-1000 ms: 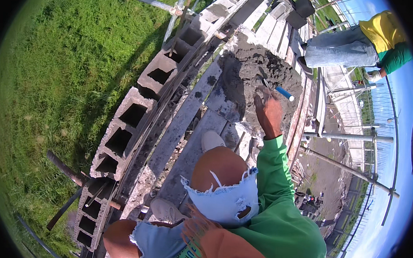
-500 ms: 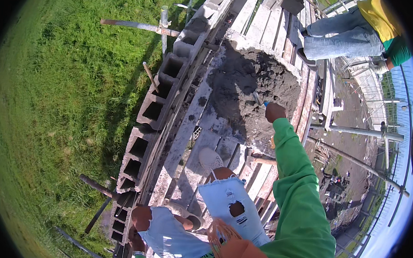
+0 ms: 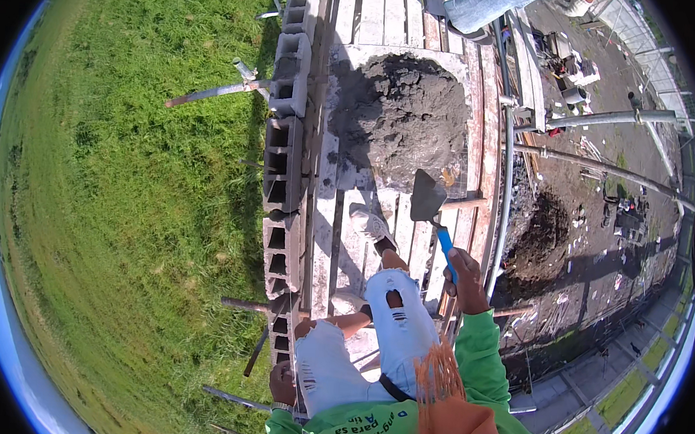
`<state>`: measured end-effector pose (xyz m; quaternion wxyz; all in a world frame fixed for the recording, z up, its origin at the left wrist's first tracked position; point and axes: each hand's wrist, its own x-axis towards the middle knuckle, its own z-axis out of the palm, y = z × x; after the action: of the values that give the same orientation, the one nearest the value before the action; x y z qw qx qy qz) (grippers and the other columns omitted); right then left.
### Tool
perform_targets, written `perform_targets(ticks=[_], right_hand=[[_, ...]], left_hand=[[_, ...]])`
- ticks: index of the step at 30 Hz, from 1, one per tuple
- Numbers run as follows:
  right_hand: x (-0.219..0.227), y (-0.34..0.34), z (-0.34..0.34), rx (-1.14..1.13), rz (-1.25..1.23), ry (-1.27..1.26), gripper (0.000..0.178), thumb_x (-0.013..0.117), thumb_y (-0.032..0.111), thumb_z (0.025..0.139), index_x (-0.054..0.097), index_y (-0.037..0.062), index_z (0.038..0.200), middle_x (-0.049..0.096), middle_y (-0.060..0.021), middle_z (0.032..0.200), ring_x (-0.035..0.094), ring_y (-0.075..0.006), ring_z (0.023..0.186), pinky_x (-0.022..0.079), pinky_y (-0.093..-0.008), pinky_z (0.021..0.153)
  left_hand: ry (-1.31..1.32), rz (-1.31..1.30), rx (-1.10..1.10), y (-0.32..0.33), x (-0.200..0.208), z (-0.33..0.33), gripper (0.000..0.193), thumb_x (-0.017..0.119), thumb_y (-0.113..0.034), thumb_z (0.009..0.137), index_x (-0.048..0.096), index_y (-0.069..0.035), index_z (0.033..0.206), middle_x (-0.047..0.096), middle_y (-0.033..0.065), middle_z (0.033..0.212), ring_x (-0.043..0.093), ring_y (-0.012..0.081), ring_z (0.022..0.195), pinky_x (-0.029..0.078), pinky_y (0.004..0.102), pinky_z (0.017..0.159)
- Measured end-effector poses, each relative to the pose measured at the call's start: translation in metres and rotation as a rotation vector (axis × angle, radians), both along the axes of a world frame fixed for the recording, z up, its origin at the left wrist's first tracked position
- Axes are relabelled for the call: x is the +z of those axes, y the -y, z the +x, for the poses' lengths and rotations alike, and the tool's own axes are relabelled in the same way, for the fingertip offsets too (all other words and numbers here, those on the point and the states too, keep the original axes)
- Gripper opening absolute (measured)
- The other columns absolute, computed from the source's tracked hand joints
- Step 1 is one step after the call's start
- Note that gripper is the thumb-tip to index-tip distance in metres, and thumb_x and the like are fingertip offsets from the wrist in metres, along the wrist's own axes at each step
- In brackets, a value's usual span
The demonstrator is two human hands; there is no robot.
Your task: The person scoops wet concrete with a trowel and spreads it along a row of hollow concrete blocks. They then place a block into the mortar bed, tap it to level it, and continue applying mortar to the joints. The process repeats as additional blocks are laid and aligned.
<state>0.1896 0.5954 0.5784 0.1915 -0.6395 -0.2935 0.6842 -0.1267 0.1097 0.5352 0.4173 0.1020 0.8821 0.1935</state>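
The right hand (image 3: 467, 277) is wrapped around the handle of a trowel (image 3: 444, 239), its fingers closed over the lower part of the grip. The trowel's handle is smooth and bright blue; a thin shank joins it to a flat, dull dark-grey blade (image 3: 427, 198), broad-sided and angular. Whether mortar coats the blade cannot be told. The trowel tilts a little to the left, its blade above the planks (image 3: 324, 243), by the near edge of a grey mortar heap (image 3: 412, 114) that is rough and lumpy on top. The left hand (image 3: 282, 383) is down at the hollow block wall (image 3: 283, 162); its fingers are too small to tell whether they grip anything. A small orange-brown scrap (image 3: 448, 176) lies at the heap's near edge. Beyond the wall spreads green grass (image 3: 151, 207); metal pipes (image 3: 612, 121) run out on the right, and a co-worker's jeans leg (image 3: 488, 6) shows at the top.
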Motion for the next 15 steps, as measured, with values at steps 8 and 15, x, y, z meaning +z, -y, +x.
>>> perform_targets(ticks=[8,15], right_hand=[[0.145,0.136,0.047,-0.340,-0.054,-0.158,0.063,0.068,0.053,0.099,0.056,0.0033,0.135,0.044,0.0017,0.072,0.043,-0.0064,0.056,0.034,-0.0218,0.046],[0.162,0.146,0.073,-0.447,-0.087,-0.171,0.047,0.067,0.049,0.099,0.060,0.0064,0.118,0.048,-0.0011,0.070,0.044,-0.0093,0.051,0.036,-0.0244,0.045]], left_hand=[[0.122,0.072,0.002,-0.042,0.098,-0.045,0.035,0.057,-0.008,0.092,0.064,-0.003,0.126,0.067,0.0100,0.106,0.064,0.0147,0.083,0.055,0.0314,0.070],[0.143,0.185,-0.195,-0.140,0.088,-0.083,0.040,0.071,-0.008,0.084,0.067,-0.002,0.124,0.068,0.0072,0.105,0.065,0.0164,0.090,0.056,0.0328,0.081]])
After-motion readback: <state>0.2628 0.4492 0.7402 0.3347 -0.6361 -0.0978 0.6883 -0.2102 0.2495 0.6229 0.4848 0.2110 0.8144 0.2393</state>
